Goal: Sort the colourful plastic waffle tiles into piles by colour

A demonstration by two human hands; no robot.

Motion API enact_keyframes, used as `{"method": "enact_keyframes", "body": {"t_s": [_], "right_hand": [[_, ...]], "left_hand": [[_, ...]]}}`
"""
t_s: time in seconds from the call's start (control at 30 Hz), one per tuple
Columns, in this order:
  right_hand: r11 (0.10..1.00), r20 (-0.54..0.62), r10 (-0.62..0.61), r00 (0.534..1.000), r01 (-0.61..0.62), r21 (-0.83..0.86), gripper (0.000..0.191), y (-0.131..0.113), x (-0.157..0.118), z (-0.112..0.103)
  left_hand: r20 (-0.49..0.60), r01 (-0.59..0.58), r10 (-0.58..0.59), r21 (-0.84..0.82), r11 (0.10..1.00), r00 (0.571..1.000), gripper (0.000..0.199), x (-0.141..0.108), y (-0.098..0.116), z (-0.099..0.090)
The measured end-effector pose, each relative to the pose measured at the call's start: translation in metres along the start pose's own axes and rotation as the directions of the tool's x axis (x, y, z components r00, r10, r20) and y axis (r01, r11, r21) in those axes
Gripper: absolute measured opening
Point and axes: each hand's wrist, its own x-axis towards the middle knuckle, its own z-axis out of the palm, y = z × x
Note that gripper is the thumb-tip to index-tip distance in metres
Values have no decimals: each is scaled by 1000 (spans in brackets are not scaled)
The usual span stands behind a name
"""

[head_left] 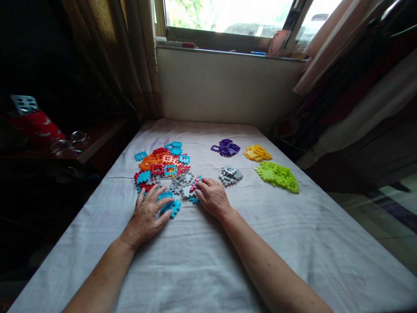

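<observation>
A mixed pile of flat plastic interlocking building tiles (154, 161) in red, orange, blue and grey lies on the left half of the cloth. Fingers spread, my left hand (146, 215) rests at its near edge, touching blue tiles (172, 209). At the pile's right edge, my right hand (213, 198) has its fingers closed on a pinkish-red tile (194, 183), partly hidden by the fingertips. Grey tiles (187, 190) lie just left of that hand. Beyond it sits a small heap of grey tiles (230, 175).
Separate heaps of purple tiles (226, 148), yellow tiles (257, 153) and lime-green tiles (276, 176) lie to the right on the pale bedsheet (195, 261). A dark side table (100, 134) with glasses (70, 143) stands left. Hanging clothes (365, 100) crowd the right side.
</observation>
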Motion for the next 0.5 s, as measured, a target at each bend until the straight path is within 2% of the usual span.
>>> {"method": "enact_keyframes", "body": {"t_s": [0.17, 0.33, 0.5], "right_hand": [[997, -86, 68, 994, -65, 44, 14, 4, -22, -3], [990, -85, 136, 987, -132, 52, 13, 0, -30, -2], [966, -118, 256, 959, -257, 8, 19, 11, -30, -9]], "left_hand": [[-13, -1, 1, -38, 999, 1000, 34, 0, -5, 1], [-20, -2, 1, -63, 998, 1000, 37, -2, -5, 5], [-35, 4, -6, -69, 998, 999, 36, -2, -6, 6]]}}
